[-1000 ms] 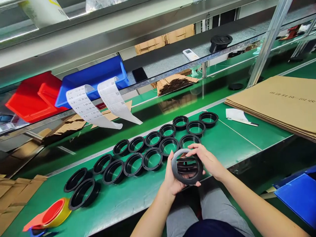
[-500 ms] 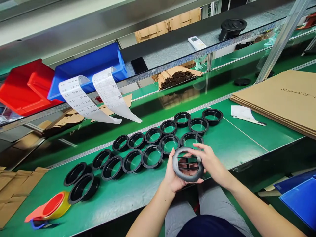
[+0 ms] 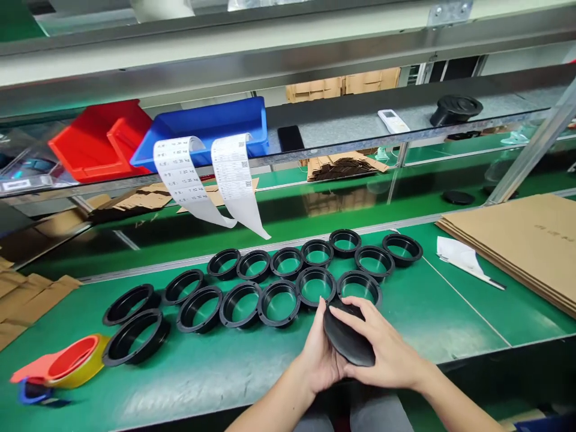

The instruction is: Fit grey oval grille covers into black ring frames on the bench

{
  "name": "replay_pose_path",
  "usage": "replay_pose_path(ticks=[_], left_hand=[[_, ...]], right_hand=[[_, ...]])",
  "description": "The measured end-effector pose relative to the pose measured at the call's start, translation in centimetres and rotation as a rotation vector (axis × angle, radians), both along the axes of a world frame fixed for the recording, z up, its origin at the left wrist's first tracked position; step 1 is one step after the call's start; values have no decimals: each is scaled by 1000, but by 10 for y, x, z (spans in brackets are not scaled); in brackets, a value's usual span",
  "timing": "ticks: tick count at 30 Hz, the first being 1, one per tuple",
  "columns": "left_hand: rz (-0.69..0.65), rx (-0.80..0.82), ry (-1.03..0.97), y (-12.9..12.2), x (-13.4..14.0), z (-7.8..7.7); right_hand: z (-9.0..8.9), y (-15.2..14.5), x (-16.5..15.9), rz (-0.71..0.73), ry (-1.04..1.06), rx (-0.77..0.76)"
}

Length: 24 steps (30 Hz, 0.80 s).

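Nearest the camera, both hands hold one round black disc [image 3: 348,341] just above the near edge of the green table [image 3: 234,372]. The left hand [image 3: 321,354] cups the disc from its left side, fingers curled round the rim and thumb up by the top edge. The right hand [image 3: 382,351] lies over the disc from the right, fingers spread across its upper face and wrapped onto it, so the disc sits between the two palms, tilted with its smooth side showing. Both hands are closed on it.

Just beyond the disc, nearly touching its far edge, stand the black rings [image 3: 279,300], laid in two rows that run from near left to far right across the table. At the near left lies a roll of yellow tape [image 3: 74,363] with a red core.

To the right, a white paper [image 3: 459,255] lies beside a stack of brown cardboard sheets [image 3: 526,246].

Farther off, a glass shelf carries a red bin [image 3: 99,141], a blue bin [image 3: 211,129] with two printed paper strips [image 3: 211,180] hanging from it, a white remote [image 3: 393,120] and a black round part [image 3: 455,110].
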<state>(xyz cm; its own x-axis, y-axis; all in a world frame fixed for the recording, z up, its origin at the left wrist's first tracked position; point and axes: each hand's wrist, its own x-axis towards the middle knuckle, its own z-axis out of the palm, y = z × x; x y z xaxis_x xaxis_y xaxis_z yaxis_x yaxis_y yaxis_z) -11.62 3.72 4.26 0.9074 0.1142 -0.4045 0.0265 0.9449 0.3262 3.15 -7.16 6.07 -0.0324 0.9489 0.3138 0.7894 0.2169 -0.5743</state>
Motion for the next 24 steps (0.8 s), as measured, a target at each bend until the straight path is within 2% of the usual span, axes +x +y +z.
replay_pose_path(ticks=[2,4,6,9,12,14,16,18,20,22,24], left_hand=[[-42,84,-51,2,-2,-3],[-39,174,-40,3,-5,-6],[-11,220,13,4,-9,-10],[-2,256,59,3,-19,-11],[-11,354,106,-1,-32,-2],[-39,436,139,-5,-42,7],[-76,499,168,-10,-53,14],[-104,541,205,-13,-63,17],[-93,571,239,-14,-70,14],[-58,594,258,-11,-73,9],[0,612,273,-9,-67,3]], right_hand=[[2,14,16,-89,-25,69],[-1,29,34,-239,-161,136],[-9,42,47,-338,-335,133],[-29,44,48,-333,-497,69],[-43,28,32,-324,-564,44],[-39,15,20,-286,-607,32],[-23,6,12,-236,-637,55],[-4,7,5,-278,-601,114],[6,14,0,-371,-537,170],[0,24,-2,-372,-539,177],[-16,27,3,-273,-590,113]])
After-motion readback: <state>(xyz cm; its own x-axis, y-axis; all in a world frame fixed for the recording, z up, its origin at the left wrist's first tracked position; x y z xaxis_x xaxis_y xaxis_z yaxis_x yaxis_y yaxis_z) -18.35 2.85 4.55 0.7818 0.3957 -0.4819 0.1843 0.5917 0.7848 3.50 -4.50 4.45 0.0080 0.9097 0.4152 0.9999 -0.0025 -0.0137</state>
